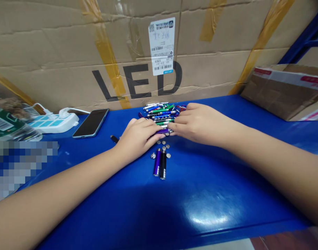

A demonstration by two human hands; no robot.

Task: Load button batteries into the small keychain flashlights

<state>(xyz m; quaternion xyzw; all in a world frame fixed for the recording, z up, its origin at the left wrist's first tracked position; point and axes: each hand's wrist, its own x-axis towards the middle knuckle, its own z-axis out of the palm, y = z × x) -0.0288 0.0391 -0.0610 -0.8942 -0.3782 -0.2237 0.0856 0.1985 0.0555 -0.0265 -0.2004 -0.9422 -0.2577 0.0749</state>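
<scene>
My left hand (139,133) is closed around a slim purple flashlight tube (162,131), which lies roughly level between my hands. At the tube's right end, the fingers of my right hand (198,121) pinch together on it; the fingertips are partly hidden. Just beyond my fingers is a pile of small metal flashlights (161,113) in green, blue, silver and red. Several silver button cells (167,146) are scattered on the blue tabletop (138,205) nearer me. Beside them lie a purple tube (157,163) and a black tube (163,165), side by side.
A large cardboard box (200,52) marked LED stands behind the table. On the left are a phone (91,123), a white power strip (55,123) and a green-labelled plastic bottle (8,121). A smaller carton (284,90) sits at right. A black tube end (114,139) shows by my left wrist.
</scene>
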